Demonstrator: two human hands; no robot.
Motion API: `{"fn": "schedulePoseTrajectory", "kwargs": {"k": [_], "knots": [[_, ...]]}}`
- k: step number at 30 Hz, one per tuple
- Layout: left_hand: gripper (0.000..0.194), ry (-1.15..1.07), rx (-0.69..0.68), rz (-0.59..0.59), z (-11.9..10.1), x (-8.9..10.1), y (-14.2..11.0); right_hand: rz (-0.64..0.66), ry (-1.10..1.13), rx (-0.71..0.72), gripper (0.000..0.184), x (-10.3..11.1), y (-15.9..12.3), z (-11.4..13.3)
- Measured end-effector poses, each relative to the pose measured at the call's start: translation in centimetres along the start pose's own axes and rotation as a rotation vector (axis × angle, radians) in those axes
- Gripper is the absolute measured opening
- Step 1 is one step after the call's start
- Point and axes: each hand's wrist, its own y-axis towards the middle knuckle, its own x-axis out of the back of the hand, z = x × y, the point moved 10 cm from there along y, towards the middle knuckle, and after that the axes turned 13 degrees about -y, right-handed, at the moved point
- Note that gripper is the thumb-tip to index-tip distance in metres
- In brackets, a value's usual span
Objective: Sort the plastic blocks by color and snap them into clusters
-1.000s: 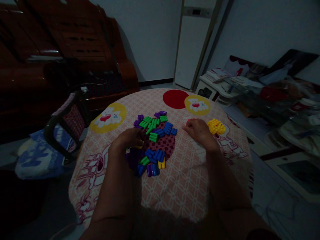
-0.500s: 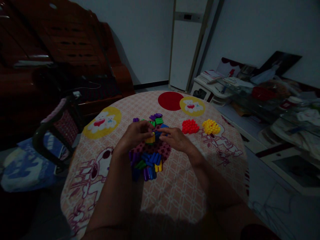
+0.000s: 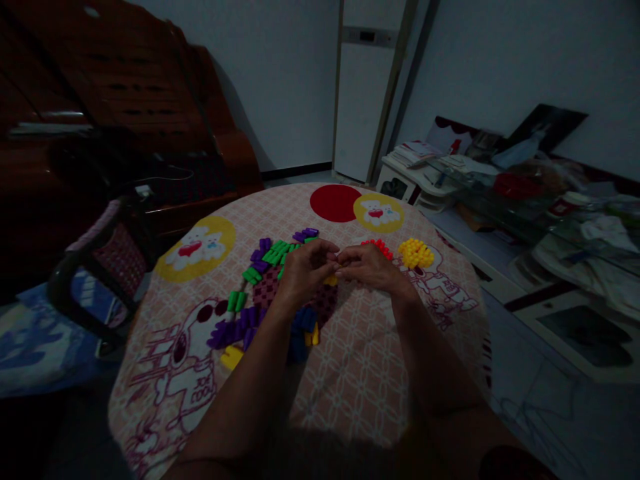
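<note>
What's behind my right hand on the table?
The upper edge of a red knobbly cluster shows just beyond your right hand. Your hand hides its nearer part. The yellow knobbly cluster, farther right, is in plain view.

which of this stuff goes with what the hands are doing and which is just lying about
Likely in use:
- purple, green and blue blocks
- yellow block by the left hand's fingertips
- red cluster, yellow cluster

Apparently just lying about:
- papers on the cabinet
- blue-and-white cloth
</note>
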Motion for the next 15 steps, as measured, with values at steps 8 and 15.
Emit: {"fn": "schedulePoseTrajectory", "kwargs": {"k": [8,15], "knots": [[0.027,0.022,-0.085,-0.072,-0.9,-0.9,-0.3,0.034,0.055,-0.033,0.019,0.7,-0.4,-0.8],[0.024,0.0,-0.083,-0.015,-0.8,-1.9,-0.5,-0.033,-0.015,-0.028,0.022,1.7,-0.5,-0.5]]}}
